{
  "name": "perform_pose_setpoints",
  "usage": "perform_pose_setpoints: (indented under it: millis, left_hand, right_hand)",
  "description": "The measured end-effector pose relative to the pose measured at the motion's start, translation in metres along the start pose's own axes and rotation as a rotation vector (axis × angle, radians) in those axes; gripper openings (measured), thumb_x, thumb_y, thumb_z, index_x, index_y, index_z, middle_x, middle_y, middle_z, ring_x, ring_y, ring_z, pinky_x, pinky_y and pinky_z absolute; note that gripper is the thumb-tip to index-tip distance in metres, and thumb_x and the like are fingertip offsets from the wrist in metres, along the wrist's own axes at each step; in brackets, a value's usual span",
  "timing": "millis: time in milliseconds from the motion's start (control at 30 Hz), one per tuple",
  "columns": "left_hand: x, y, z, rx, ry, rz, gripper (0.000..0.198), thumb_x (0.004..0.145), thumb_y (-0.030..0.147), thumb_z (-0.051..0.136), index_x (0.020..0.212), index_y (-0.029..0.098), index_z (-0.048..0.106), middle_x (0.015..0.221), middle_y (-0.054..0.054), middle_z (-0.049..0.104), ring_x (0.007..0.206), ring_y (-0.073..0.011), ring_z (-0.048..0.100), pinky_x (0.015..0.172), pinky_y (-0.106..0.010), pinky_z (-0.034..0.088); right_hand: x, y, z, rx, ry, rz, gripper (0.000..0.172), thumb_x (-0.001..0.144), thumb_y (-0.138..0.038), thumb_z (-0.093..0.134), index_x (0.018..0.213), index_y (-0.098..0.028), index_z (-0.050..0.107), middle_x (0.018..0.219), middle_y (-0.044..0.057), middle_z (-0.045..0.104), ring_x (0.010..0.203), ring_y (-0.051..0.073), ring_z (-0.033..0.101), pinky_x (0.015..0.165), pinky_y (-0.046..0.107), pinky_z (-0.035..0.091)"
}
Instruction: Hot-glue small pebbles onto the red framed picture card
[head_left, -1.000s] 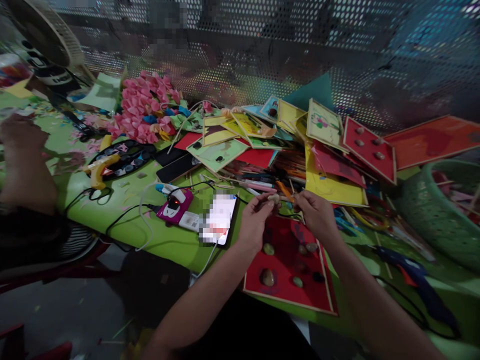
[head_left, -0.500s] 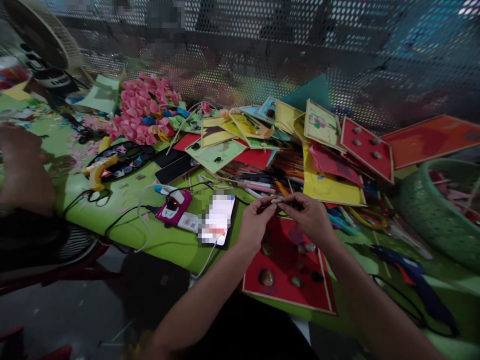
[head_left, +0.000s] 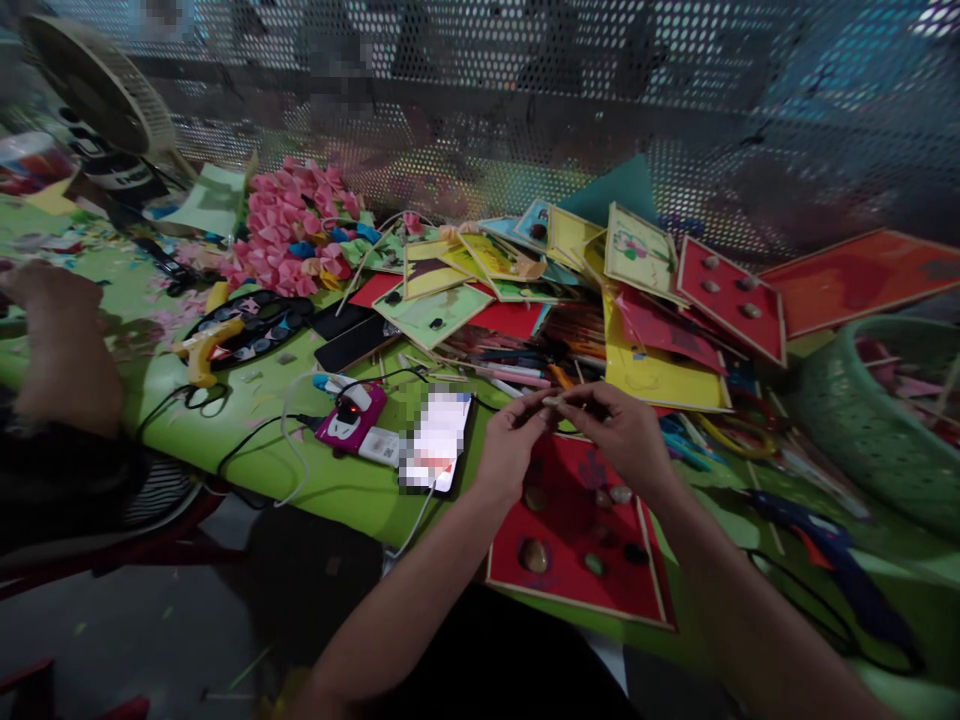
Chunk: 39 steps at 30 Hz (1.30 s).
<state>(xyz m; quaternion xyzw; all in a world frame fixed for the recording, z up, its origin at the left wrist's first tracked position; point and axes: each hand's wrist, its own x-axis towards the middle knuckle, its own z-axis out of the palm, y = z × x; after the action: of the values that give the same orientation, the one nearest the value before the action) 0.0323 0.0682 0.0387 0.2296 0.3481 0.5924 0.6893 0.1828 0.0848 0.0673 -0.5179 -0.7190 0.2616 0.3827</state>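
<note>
My left hand [head_left: 517, 435] and my right hand [head_left: 613, 425] meet fingertip to fingertip. Pinched between them is a small pale pebble-like piece [head_left: 553, 402], partly hidden by the fingers. Below them a red card [head_left: 564, 590] with a thin wooden frame lies on the green table [head_left: 352, 505]. Several stones rest on this card, among them a brown stone [head_left: 534, 556], a green stone [head_left: 594, 565] and a pale stone [head_left: 620, 495]. My hands and forearms cover parts of the card's top and sides.
Left of my hands are a lit phone [head_left: 437, 440] and a purple power adapter [head_left: 351, 420] with cables. A blue glue gun [head_left: 825, 550] and a green basket [head_left: 877, 420] stand right. Framed cards pile up behind. At far left is another person's arm [head_left: 67, 340].
The view has shifted slightly, so things at the left appear a little further right. My hands keep the same pinch above the red card. The other person's hand has changed position slightly.
</note>
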Motion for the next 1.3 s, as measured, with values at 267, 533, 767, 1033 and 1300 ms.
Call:
perform_pose_setpoints:
  millis: [267,533,767,1033,1300]
  left_hand:
    - [-0.003,0.005,0.002,-0.076,-0.061,-0.093,0.043,0.071,0.034,0.082,0.111,0.02,0.077,0.106,-0.008,0.077,0.103,-0.023,0.069,0.098,-0.035,0.047]
    - [-0.003,0.004,0.003,-0.068,-0.105,-0.057,0.042,0.07,0.03,0.083,0.111,0.024,0.077,0.112,-0.004,0.075,0.105,-0.0197,0.067,0.094,-0.031,0.048]
    - [-0.006,0.005,0.002,-0.023,-0.12,-0.074,0.04,0.074,0.028,0.08,0.114,0.027,0.074,0.115,-0.004,0.073,0.1,-0.0186,0.067,0.09,-0.032,0.051]
    - [-0.008,0.009,0.002,0.019,-0.01,-0.016,0.028,0.078,0.028,0.077,0.106,0.023,0.074,0.113,-0.005,0.072,0.087,-0.014,0.065,0.076,-0.025,0.049]
    - [-0.009,0.011,0.003,0.028,-0.015,-0.005,0.024,0.079,0.027,0.075,0.103,0.023,0.075,0.11,-0.005,0.072,0.083,-0.012,0.064,0.069,-0.021,0.047]
  right_hand:
    - [-0.003,-0.001,0.001,-0.132,0.016,-0.18,0.011,0.09,-0.031,0.07,0.095,-0.022,0.067,0.09,0.004,0.067,0.082,0.02,0.061,0.069,0.031,0.047]
    - [0.001,-0.008,-0.012,-0.137,-0.125,-0.166,0.021,0.088,-0.033,0.071,0.106,-0.021,0.072,0.099,0.005,0.065,0.079,0.018,0.058,0.068,0.03,0.048]
    - [-0.008,-0.016,-0.024,-0.195,-0.106,-0.085,0.021,0.087,-0.038,0.07,0.099,-0.021,0.074,0.095,0.006,0.065,0.073,0.017,0.056,0.067,0.03,0.047]
    - [-0.058,-0.01,-0.046,-0.33,-0.273,-0.092,0.019,0.09,-0.038,0.069,0.103,-0.026,0.074,0.101,0.007,0.064,0.096,0.025,0.062,0.082,0.035,0.049]
    - [-0.077,-0.004,-0.036,-0.457,-0.365,-0.116,0.018,0.092,-0.028,0.064,0.11,-0.025,0.069,0.106,0.009,0.064,0.098,0.026,0.062,0.082,0.04,0.05]
